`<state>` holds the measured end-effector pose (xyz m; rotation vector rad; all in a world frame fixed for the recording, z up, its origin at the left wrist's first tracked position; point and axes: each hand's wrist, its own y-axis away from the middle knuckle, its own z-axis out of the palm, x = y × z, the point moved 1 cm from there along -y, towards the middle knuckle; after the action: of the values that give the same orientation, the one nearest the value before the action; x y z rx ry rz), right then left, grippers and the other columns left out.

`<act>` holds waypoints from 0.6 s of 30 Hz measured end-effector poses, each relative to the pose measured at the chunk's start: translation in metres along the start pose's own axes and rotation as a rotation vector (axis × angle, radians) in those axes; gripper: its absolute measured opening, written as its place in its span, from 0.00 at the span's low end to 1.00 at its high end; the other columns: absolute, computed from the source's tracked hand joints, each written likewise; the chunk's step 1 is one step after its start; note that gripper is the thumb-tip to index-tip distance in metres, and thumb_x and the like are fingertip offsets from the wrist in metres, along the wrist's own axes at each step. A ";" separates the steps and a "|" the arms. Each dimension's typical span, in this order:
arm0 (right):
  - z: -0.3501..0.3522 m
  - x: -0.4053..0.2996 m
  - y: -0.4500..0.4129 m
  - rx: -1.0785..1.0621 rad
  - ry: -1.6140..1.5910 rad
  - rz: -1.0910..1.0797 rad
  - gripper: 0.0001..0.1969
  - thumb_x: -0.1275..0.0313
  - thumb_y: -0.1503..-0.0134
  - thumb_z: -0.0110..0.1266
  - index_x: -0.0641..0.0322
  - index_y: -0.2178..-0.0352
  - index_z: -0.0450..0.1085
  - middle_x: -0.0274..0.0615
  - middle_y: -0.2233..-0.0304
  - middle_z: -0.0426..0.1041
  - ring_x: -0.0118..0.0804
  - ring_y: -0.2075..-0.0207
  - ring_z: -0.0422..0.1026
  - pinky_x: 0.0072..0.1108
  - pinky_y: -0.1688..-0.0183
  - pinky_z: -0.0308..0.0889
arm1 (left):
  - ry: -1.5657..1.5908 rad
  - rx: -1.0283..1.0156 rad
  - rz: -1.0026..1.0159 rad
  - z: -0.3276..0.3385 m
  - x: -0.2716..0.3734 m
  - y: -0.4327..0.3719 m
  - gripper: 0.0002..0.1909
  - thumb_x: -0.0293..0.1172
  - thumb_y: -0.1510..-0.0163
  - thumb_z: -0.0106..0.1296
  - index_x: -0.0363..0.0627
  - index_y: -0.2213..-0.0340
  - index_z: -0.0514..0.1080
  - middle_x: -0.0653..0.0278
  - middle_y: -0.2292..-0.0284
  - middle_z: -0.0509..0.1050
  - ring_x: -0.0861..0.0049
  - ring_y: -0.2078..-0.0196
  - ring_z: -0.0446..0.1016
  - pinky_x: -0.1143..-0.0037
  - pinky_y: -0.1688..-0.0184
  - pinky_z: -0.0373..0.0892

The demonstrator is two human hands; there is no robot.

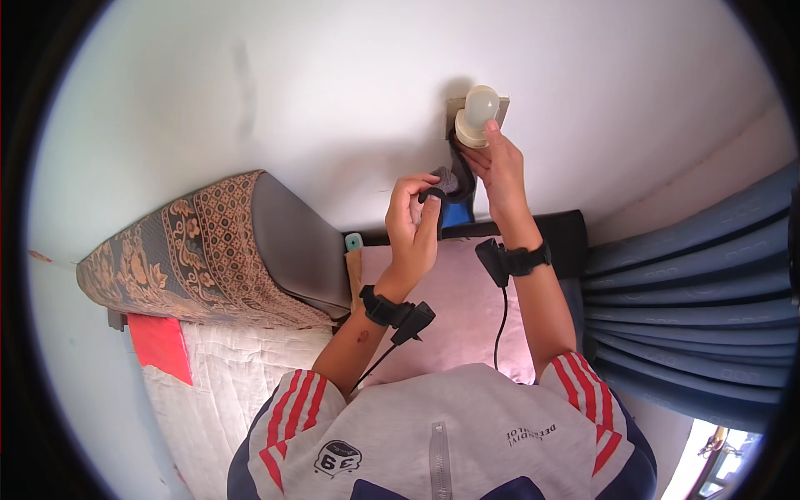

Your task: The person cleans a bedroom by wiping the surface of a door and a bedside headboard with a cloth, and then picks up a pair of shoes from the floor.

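Note:
A plug-in night light with a frosted dome sits at a wall plate. My right hand has its thumb against the lamp's front and its other fingers under and behind the base. From just below the lamp hangs a dark grey cloth with a black edge and a blue patch. Its loose end is pinched between the thumb and fingers of my left hand. The lamp hides most of the wall plate, and I cannot tell whether it is plugged in.
Below my hands lies a pink pillow against a black headboard. At left stands a dark padded piece covered with patterned cloth, a small teal device beside it. Blue curtains hang at right. Cables trail from my wrist straps.

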<state>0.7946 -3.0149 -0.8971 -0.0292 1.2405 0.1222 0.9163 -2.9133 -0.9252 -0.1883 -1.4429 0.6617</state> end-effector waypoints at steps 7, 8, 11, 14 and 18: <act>0.006 0.005 0.004 -0.118 -0.061 -0.111 0.29 0.49 0.35 0.44 0.70 0.54 0.68 0.49 0.57 0.76 0.40 0.52 0.76 0.28 0.49 0.71 | -0.018 0.097 -0.056 -0.008 0.007 0.008 0.06 0.22 0.39 0.46 0.37 0.60 0.65 0.61 0.55 0.70 0.91 0.70 0.57 0.86 0.66 0.57; 0.007 0.006 0.006 -0.098 -0.067 -0.138 0.26 0.53 0.32 0.41 0.70 0.54 0.68 0.50 0.57 0.76 0.40 0.52 0.76 0.29 0.48 0.71 | -0.012 0.105 -0.071 -0.010 0.010 0.009 0.06 0.22 0.39 0.46 0.37 0.60 0.65 0.60 0.55 0.70 0.91 0.70 0.57 0.86 0.67 0.56; 0.007 0.010 0.006 -0.067 -0.133 -0.111 0.22 0.57 0.31 0.39 0.70 0.56 0.68 0.50 0.60 0.77 0.41 0.55 0.78 0.29 0.50 0.72 | -0.095 0.099 0.049 -0.013 0.017 0.013 0.06 0.20 0.40 0.46 0.35 0.61 0.64 0.57 0.54 0.70 0.87 0.66 0.63 0.84 0.62 0.62; 0.010 0.010 0.007 -0.020 -0.129 -0.129 0.20 0.61 0.32 0.39 0.71 0.59 0.69 0.50 0.65 0.78 0.41 0.60 0.79 0.29 0.52 0.73 | -0.314 -0.019 0.300 -0.019 0.028 0.018 0.06 0.17 0.42 0.46 0.34 0.61 0.63 0.53 0.54 0.69 0.77 0.58 0.69 0.78 0.53 0.66; 0.018 0.008 0.010 0.043 -0.137 -0.124 0.19 0.63 0.32 0.38 0.72 0.62 0.69 0.49 0.71 0.78 0.41 0.64 0.79 0.28 0.55 0.74 | -0.227 -0.001 0.316 -0.025 0.032 0.024 0.09 0.20 0.46 0.53 0.35 0.64 0.66 0.48 0.58 0.73 0.60 0.57 0.74 0.69 0.52 0.69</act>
<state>0.8135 -3.0030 -0.8981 -0.0594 1.1012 -0.0102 0.9320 -2.8704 -0.9139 -0.3554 -1.6473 0.9640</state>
